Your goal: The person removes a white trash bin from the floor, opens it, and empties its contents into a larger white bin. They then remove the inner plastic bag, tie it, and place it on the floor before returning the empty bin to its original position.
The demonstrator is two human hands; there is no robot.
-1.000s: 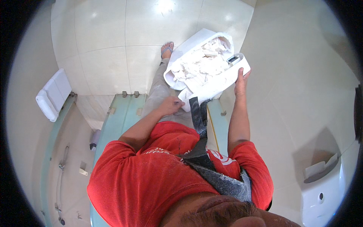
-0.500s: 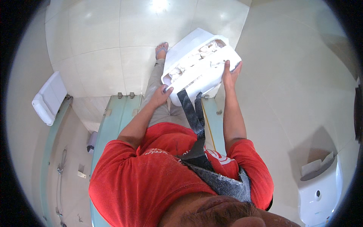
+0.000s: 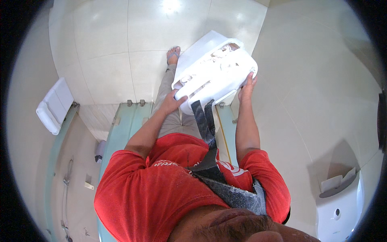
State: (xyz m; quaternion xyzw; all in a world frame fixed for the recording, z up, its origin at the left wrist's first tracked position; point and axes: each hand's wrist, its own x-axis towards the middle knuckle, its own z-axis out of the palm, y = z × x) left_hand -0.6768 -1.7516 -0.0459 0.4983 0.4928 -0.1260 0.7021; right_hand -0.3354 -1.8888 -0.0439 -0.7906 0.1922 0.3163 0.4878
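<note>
A white plastic waste bin (image 3: 196,56) is held tilted in front of my legs. Crumpled white paper (image 3: 222,51) shows in its opening, beside a smooth white lid-like part (image 3: 238,66). My left hand (image 3: 172,102) is closed on the near left corner of this part, with the thumb on top. At the bin's right end, my right hand (image 3: 246,87) grips the side from below; some of its fingers are hidden behind the rim.
A pale green glass partition (image 3: 123,129) stands close on my left, with a hose (image 3: 66,181) beyond it. A white box-shaped fixture (image 3: 55,107) is at the far left. At the lower right, paper sticks out of a white wall dispenser (image 3: 338,209). My foot (image 3: 173,55) stands on floor tiles.
My right hand has slid lower along the bin's right end, and its thumb has come off the top face. The lid-like part has shifted slightly, covering more of the paper.
</note>
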